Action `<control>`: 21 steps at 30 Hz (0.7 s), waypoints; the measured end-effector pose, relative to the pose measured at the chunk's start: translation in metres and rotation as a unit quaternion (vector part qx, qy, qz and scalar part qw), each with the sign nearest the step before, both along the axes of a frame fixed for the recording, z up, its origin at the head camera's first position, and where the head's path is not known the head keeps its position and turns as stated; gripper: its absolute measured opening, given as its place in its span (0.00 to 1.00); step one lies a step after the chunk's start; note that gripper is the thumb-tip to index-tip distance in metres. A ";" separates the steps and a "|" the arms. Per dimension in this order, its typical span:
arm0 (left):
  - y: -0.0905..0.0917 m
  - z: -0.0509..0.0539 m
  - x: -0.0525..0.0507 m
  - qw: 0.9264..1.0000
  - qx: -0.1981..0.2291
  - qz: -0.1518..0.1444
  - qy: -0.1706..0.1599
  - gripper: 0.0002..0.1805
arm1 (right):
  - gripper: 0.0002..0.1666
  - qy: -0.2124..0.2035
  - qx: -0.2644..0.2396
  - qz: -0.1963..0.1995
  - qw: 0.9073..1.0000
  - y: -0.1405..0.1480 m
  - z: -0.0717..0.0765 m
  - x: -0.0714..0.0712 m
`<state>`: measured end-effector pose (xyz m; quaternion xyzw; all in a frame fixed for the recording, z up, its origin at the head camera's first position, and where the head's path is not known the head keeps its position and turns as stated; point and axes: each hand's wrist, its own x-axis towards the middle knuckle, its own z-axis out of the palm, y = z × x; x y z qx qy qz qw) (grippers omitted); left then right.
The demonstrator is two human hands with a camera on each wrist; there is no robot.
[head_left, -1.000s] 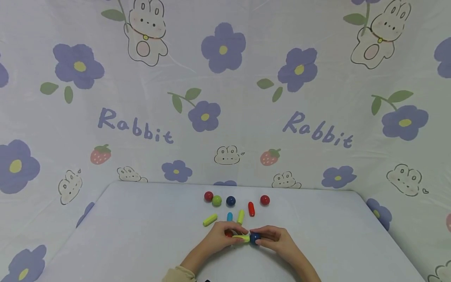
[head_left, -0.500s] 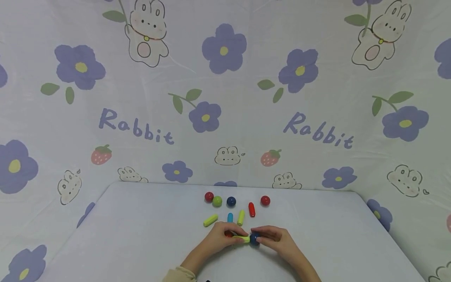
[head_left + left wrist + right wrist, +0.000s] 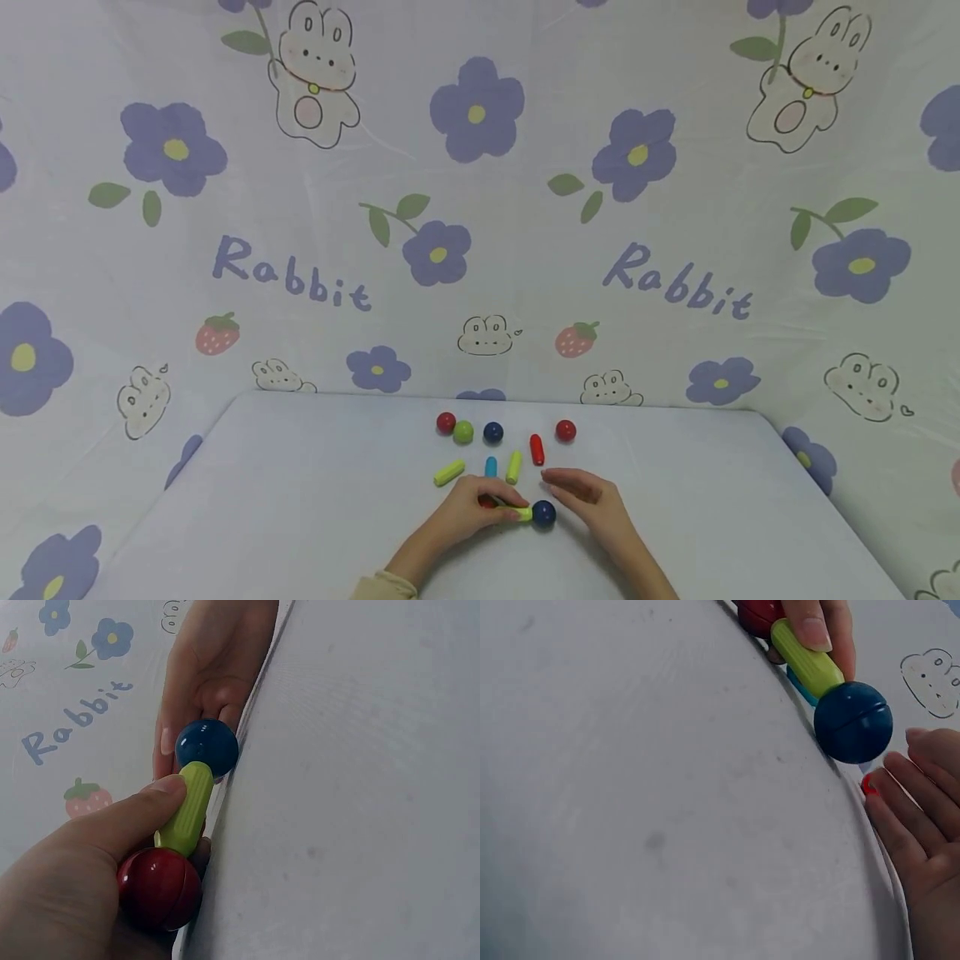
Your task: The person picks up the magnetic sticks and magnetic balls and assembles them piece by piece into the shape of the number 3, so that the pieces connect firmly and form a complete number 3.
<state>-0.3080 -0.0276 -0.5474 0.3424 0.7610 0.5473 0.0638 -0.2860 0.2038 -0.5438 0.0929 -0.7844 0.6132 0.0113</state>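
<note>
My left hand (image 3: pixel 472 504) pinches a ribbed yellow-green rod (image 3: pixel 187 806) between thumb and fingers. A dark blue ball (image 3: pixel 543 514) is on the rod's right end, and a glossy red ball (image 3: pixel 159 889) is at its other end, partly hidden by the left hand in the head view. To the right of the blue ball, my right hand (image 3: pixel 596 498) is held apart from it, fingers extended and holding nothing. In the right wrist view its fingertips (image 3: pixel 894 761) lie just beyond the blue ball.
Behind the hands on the white table (image 3: pixel 315 492) lie a red ball (image 3: pixel 446 422), a green ball (image 3: pixel 463 432), a blue ball (image 3: pixel 493 432) and another red ball (image 3: pixel 566 431). Nearer are a red rod (image 3: pixel 537 450), a blue rod (image 3: pixel 491 467) and two yellow-green rods (image 3: pixel 449 473).
The right hand has let go of the blue ball and drawn slightly back and up to the right. The left hand keeps its hold on the rod, with the blue ball staying on its end.
</note>
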 end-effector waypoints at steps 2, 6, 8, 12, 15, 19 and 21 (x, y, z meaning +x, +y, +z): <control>0.000 0.000 0.000 1.000 0.001 -0.001 0.002 0.10 | 0.17 0.015 -0.002 -0.010 1.000 -0.002 0.001 -0.003; 0.000 0.001 0.001 1.000 0.001 -0.002 0.005 0.09 | 0.20 0.035 -0.002 -0.014 0.999 -0.005 0.004 -0.011; 0.000 0.001 0.001 1.000 0.000 0.000 0.006 0.09 | 0.23 0.050 -0.003 -0.009 0.999 -0.005 0.005 -0.016; 0.000 0.001 0.001 1.000 -0.002 0.001 0.005 0.09 | 0.27 0.082 0.006 0.012 0.997 -0.004 0.007 -0.023; 0.000 0.001 0.001 1.000 -0.002 0.001 0.004 0.09 | 0.28 0.089 0.013 0.026 0.996 -0.004 0.014 -0.025; 0.000 0.000 0.001 1.000 -0.001 0.000 0.006 0.09 | 0.29 0.084 0.022 0.034 0.996 -0.006 0.020 -0.028; 0.000 0.000 0.001 1.000 0.000 0.000 0.008 0.09 | 0.29 0.078 0.030 0.030 0.996 -0.006 0.016 -0.034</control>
